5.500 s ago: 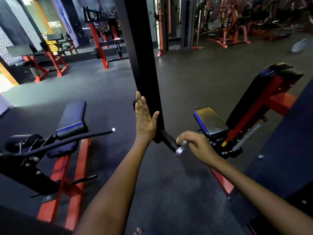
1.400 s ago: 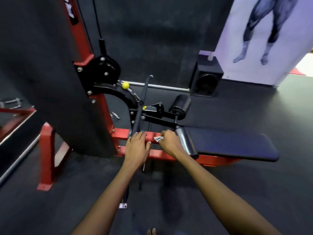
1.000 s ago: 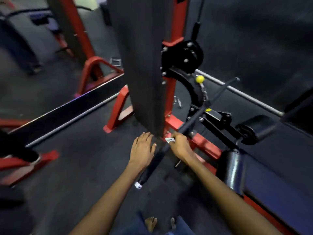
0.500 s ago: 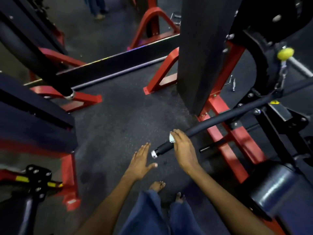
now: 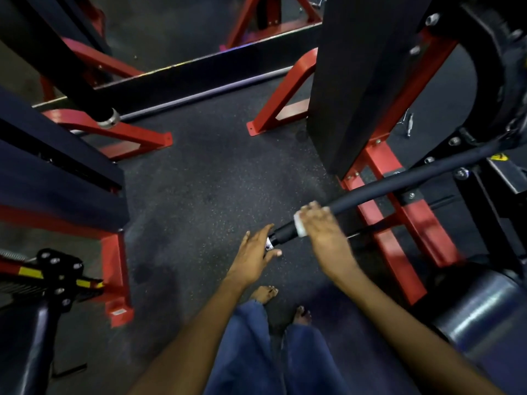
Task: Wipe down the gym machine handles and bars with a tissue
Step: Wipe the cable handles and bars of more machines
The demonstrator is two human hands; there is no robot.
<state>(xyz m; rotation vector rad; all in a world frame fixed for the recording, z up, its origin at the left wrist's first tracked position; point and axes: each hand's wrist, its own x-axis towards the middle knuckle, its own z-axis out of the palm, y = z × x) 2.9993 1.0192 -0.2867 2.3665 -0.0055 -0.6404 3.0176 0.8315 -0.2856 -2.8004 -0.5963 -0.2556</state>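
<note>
One camera sits on my head, looking steeply down, close over my outstretched forearms, my bare feet and the dark speckled rubber floor.

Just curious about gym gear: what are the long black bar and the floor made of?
The bar looks like metal sleeved in matte black foam or rubber: soft dull surface, shiny silver cap at its end. The floor looks like rubber matting: dark, grainy, with pale flecks.

Both forearms extended forward and downward: left hand with fingers straight and thumb spread; right hand, motion-blurred, palm down with fingers curled over
</note>
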